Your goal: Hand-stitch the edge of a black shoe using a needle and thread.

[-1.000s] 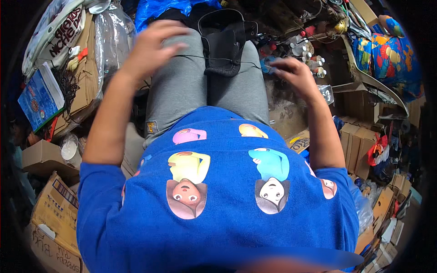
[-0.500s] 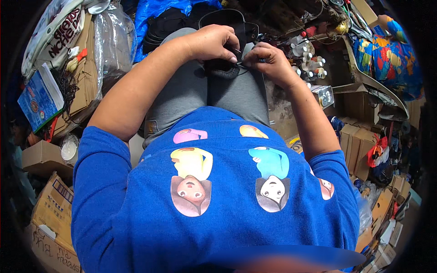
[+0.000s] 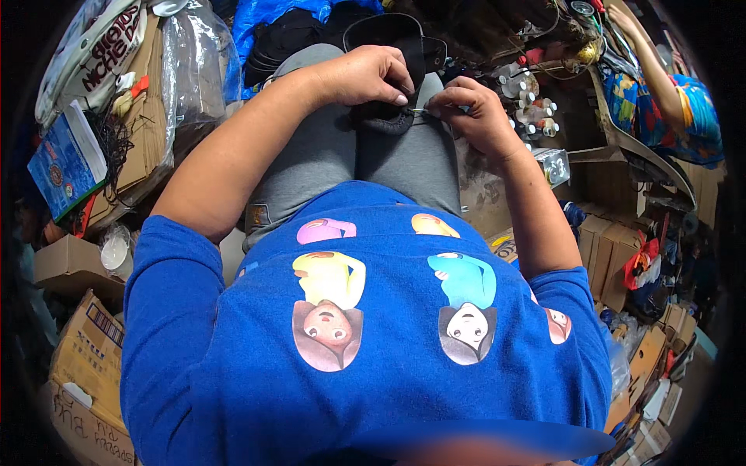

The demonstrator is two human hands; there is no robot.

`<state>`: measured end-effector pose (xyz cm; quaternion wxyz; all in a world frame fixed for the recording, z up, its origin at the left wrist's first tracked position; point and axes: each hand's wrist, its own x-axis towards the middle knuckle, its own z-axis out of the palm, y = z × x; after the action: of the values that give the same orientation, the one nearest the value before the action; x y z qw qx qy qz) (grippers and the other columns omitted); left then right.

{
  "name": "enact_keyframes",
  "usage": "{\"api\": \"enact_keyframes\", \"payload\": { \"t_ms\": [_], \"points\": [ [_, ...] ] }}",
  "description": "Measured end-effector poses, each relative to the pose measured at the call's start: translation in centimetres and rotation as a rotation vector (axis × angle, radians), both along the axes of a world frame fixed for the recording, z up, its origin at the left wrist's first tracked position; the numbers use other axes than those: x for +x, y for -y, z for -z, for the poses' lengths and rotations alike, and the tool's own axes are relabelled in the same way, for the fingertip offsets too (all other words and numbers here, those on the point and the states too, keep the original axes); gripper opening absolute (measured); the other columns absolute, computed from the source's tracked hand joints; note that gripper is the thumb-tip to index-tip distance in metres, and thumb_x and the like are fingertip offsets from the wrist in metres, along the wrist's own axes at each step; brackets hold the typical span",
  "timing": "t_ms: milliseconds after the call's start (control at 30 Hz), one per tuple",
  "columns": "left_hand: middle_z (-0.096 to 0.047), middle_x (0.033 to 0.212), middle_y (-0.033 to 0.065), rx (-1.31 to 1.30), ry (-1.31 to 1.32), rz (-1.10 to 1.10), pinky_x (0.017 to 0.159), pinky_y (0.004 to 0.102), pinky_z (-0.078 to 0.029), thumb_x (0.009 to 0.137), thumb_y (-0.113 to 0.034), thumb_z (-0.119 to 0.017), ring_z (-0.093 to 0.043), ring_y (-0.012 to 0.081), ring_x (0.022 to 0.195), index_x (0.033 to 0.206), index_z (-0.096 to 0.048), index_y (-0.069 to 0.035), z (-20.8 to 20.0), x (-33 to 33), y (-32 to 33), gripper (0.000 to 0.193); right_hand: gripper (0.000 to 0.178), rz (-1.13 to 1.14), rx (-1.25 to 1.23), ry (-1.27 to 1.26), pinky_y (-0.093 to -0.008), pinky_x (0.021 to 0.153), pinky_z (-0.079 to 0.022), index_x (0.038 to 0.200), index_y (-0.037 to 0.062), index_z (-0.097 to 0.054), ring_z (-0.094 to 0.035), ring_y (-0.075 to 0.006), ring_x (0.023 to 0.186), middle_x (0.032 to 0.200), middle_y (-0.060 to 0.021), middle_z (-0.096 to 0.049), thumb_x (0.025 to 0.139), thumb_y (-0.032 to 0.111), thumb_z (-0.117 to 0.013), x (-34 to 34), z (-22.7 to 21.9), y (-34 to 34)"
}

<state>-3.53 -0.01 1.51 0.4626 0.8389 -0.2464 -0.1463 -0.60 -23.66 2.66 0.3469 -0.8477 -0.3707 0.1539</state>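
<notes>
Across my thighs lies a black, soft-looking piece with a curved, ridged edge; its kind is hard to make out. Behind it stands a larger black part with a pale-trimmed rim. My left hand is closed on the black piece from above, thumb and fingers pinched. Just to its right, my right hand pinches a thin, needle-like thing whose tip points toward the black piece. What lies under my left fingers is hidden.
Several small clear bottles stand to the right of my knees. Further right, another person's arm reaches upward above colourful clothing. Cardboard boxes and a blue book are on the left, with plastic bags beyond.
My right hand has drawn slightly right and down, and the thin thing shows more plainly. My left hand stays nearly in place. The other person's arm has come into view, raised.
</notes>
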Motion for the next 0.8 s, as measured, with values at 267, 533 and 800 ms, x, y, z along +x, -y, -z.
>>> {"api": "enact_keyframes", "payload": {
  "t_ms": [267, 533, 800],
  "points": [
    [-0.047, 0.083, 0.0050, 0.063, -0.016, 0.076, 0.075, 0.0285, -0.043, 0.080, -0.011, -0.066, -0.053, 0.0171, 0.080, 0.104, -0.069, -0.006, -0.5, 0.0, -0.3, 0.024, 0.020, 0.026, 0.099, -0.046, -0.0280, 0.069, -0.051, 0.091, 0.0125, -0.072, -0.063, -0.0165, 0.077, 0.081, -0.0042, -0.060, 0.074, 0.002, -0.070, -1.7, 0.8, -0.8],
    [-0.045, 0.083, 0.0071, 0.165, -0.061, 0.154, 0.073, 0.0288, -0.041, 0.080, -0.004, -0.062, -0.050, 0.0200, 0.079, 0.115, -0.065, -0.010, -1.1, -0.2, -0.4, 0.035, 0.022, -0.010, -0.037, 0.179, -0.0369, 0.068, -0.049, 0.095, 0.0169, -0.070, -0.061, -0.0269, 0.075, 0.083, -0.0085, -0.058, 0.077, 0.006, -0.066, -3.0, -0.3, -0.9],
    [-0.051, 0.090, 0.0088, 0.161, 0.108, 0.173, 0.079, 0.0316, -0.044, 0.071, 0.002, -0.066, -0.055, 0.0229, 0.087, 0.107, -0.067, -0.008, -0.1, 0.3, -0.5, 0.038, 0.014, -0.279, -0.396, 0.537, -0.0428, 0.075, -0.044, 0.085, 0.0064, -0.067, -0.060, -0.0325, 0.080, 0.083, -0.0135, -0.059, 0.080, 0.013, -0.055, -3.2, -3.5, -4.3]
  ]
}}
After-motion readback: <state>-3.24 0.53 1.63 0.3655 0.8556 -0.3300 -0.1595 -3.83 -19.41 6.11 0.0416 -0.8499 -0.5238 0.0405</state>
